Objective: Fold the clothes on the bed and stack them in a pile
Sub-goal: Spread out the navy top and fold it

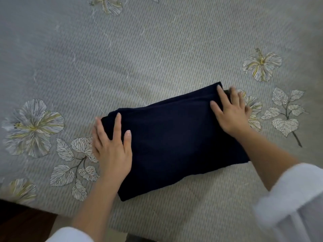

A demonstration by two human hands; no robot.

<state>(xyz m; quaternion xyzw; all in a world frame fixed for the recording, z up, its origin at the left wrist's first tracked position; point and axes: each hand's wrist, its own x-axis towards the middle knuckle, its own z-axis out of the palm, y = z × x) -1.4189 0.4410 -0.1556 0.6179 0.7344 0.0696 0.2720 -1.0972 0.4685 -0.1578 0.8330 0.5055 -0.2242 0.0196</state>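
A dark navy garment [173, 142] lies folded into a flat rectangle on the bed [157, 49], near its front edge. My left hand [111, 147] rests flat on the garment's left end, fingers straight and spread, some over the edge. My right hand [230, 110] presses flat on the garment's far right corner, fingers stretched out, the outer ones blurred beyond the cloth. No other clothes or pile are in view.
The bed wears a grey quilted cover printed with pale flowers [262, 65] and leaves. Its front edge runs along the bottom left, with dark floor [22, 222] below. White sleeves cover both forearms at the bottom of the frame.
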